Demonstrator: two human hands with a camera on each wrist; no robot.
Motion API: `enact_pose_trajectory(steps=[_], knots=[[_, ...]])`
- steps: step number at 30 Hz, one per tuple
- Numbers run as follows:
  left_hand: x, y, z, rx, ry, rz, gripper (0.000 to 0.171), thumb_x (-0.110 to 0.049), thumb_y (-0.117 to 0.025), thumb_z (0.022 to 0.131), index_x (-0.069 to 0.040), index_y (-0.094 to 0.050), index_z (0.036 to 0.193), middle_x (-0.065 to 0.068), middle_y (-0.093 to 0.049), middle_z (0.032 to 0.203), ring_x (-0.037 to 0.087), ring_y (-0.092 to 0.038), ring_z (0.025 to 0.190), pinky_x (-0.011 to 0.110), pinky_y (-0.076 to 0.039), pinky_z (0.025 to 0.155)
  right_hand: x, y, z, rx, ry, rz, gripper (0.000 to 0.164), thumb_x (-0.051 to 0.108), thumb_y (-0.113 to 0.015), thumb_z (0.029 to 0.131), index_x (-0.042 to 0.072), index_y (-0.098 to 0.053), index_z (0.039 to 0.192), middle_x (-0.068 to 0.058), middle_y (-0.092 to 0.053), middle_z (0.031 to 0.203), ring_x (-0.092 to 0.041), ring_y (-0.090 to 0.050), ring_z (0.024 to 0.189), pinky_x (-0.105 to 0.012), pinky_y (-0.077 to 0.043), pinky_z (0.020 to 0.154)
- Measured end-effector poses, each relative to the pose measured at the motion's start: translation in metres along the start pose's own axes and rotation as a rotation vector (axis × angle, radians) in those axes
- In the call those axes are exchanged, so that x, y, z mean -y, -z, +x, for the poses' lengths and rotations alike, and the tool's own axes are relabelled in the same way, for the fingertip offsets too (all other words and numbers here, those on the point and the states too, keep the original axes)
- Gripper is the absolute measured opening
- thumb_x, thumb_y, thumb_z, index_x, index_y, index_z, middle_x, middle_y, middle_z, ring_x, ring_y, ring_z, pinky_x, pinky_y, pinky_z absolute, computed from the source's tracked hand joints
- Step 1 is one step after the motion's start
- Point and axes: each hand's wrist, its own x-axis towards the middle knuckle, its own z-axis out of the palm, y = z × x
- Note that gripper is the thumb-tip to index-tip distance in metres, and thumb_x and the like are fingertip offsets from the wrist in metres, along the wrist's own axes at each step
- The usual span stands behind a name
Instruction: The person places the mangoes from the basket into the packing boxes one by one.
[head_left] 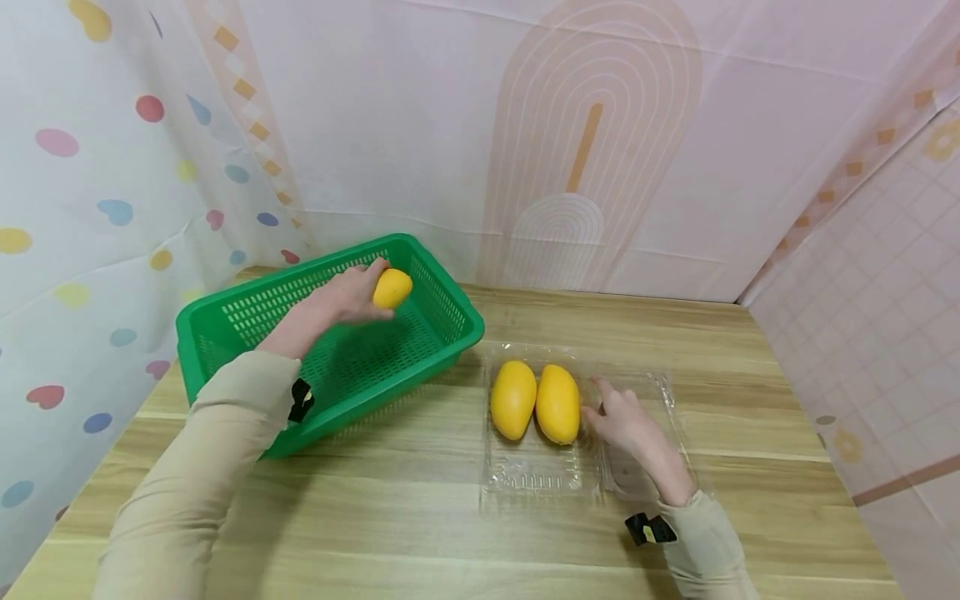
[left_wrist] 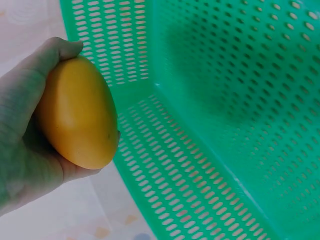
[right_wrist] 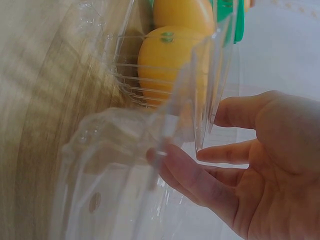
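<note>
My left hand (head_left: 351,293) grips a yellow mango (head_left: 393,289) above the green plastic basket (head_left: 442,367). In the left wrist view the thumb and fingers wrap round the mango (left_wrist: 77,115), in front of the basket's perforated wall (left_wrist: 112,45). Two more mangoes, one on the left (head_left: 513,400) and one on the right (head_left: 558,404), lie side by side in a clear plastic clamshell box (head_left: 532,481). Beside the right mango, my right hand (head_left: 630,425) has its fingers spread at the box's edge. Fingers (right_wrist: 197,180) touch the clear plastic in the right wrist view.
The box's opened lid (head_left: 630,475) lies flat to its right, partly under my right hand. A wood-grain table (head_left: 420,533) carries basket and box. Patterned curtains (head_left: 390,125) hang behind the table and along both sides.
</note>
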Motion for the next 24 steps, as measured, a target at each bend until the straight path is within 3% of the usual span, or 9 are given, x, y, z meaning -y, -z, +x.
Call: enact_pose_trajectory(steps=[5, 10, 24], knots=[[-0.015, 0.008, -0.005, -0.014, -0.032, 0.009, 0.074, -0.026, -0.068, 0.081, -0.001, -0.029, 0.139, 0.028, -0.051, 0.118, 0.036, -0.055, 0.094, 0.049, -0.047, 0.078, 0.001, 0.001, -0.001, 0.012, -0.01, 0.005, 0.062, 0.017, -0.055, 0.094, -0.006, -0.027, 0.145, -0.011, -0.062, 0.074, -0.012, -0.048, 0.051, -0.023, -0.041, 0.045], [-0.035, 0.008, -0.01, -0.023, -0.061, 0.005, 0.074, -0.025, -0.071, 0.081, -0.002, -0.03, 0.139, 0.027, -0.052, 0.118, 0.035, -0.057, 0.093, 0.048, -0.049, 0.08, 0.001, 0.001, -0.001, 0.008, -0.007, 0.008, 0.061, 0.016, -0.055, 0.094, -0.006, -0.028, 0.144, -0.012, -0.064, 0.078, -0.014, -0.051, 0.054, -0.025, -0.043, 0.048], [-0.095, -0.013, -0.028, -0.054, -0.167, 0.037, 0.076, -0.039, -0.073, 0.08, -0.007, -0.036, 0.138, 0.022, -0.056, 0.113, 0.03, -0.061, 0.088, 0.043, -0.053, 0.075, -0.002, 0.0, 0.001, 0.0, 0.006, 0.004, 0.061, 0.017, -0.055, 0.094, -0.007, -0.028, 0.144, -0.011, -0.064, 0.075, -0.013, -0.051, 0.052, -0.025, -0.043, 0.046]])
